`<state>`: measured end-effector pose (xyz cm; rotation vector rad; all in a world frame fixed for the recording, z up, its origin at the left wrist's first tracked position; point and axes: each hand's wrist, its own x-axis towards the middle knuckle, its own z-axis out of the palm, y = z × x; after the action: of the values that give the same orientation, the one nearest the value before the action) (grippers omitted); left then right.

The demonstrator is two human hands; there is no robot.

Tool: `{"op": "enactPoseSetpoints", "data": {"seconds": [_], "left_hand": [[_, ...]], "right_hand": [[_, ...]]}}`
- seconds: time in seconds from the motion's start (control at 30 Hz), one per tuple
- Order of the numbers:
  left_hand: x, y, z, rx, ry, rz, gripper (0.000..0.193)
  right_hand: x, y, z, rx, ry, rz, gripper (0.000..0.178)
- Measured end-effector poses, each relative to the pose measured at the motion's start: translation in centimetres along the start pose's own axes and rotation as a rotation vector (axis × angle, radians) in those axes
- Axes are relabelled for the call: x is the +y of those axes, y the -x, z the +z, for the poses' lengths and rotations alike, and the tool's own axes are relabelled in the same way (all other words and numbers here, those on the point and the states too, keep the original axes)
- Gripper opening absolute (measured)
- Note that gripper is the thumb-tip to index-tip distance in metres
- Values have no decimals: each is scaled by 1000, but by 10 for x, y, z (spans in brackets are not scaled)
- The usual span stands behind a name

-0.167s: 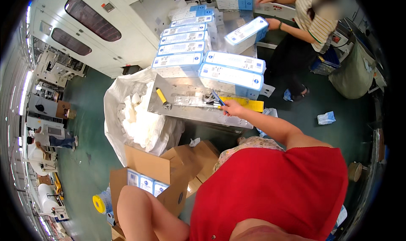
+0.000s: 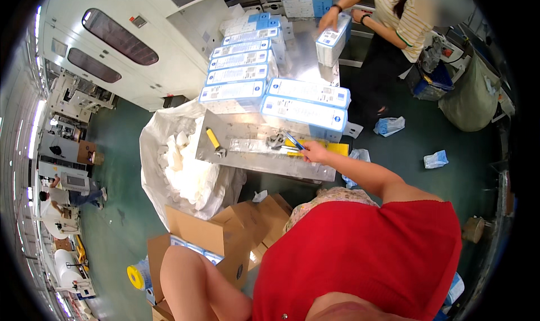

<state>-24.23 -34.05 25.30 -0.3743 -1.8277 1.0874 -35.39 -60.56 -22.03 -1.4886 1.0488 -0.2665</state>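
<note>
My right hand (image 2: 316,152) is closed around a slim blue pen-like tool (image 2: 293,140), low over the near end of the metal table. Under and beside it lie a metal wrench (image 2: 274,140) and a yellow strip (image 2: 338,148). A yellow-handled adjustable wrench (image 2: 213,140) rests farther left in the same metal tray area (image 2: 247,159). My left arm (image 2: 188,279) is bent beside an open cardboard box (image 2: 194,231), and its hand does not show. Just beyond the tools stand long blue-and-white cartons (image 2: 304,114).
More cartons (image 2: 233,90) line the table's left side. A co-worker (image 2: 399,23) at the far right holds a carton (image 2: 333,39). A white bag of scraps (image 2: 188,169) stands left of the table. Blue-and-white packets (image 2: 389,126) lie on the green floor.
My right hand has shifted slightly right and down with the blue tool. The co-worker's carton has swung from a tilt to more upright, and both of the co-worker's hands are now at it.
</note>
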Motion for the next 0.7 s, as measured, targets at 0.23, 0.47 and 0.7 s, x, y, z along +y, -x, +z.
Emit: {"op": "enactPoseSetpoints", "data": {"seconds": [0.23,0.47,0.7], "left_hand": [[-5,20,40,110,84,-25,34],[-22,35,53,-8,-17,-21,35],[-26,45,47,76,-24,-54,38]], "right_hand": [[19,0,-24,-5,144,9,19],[34,-2,-13,3,115,25,19],[16,-5,-1,16,72,101,15]]}}
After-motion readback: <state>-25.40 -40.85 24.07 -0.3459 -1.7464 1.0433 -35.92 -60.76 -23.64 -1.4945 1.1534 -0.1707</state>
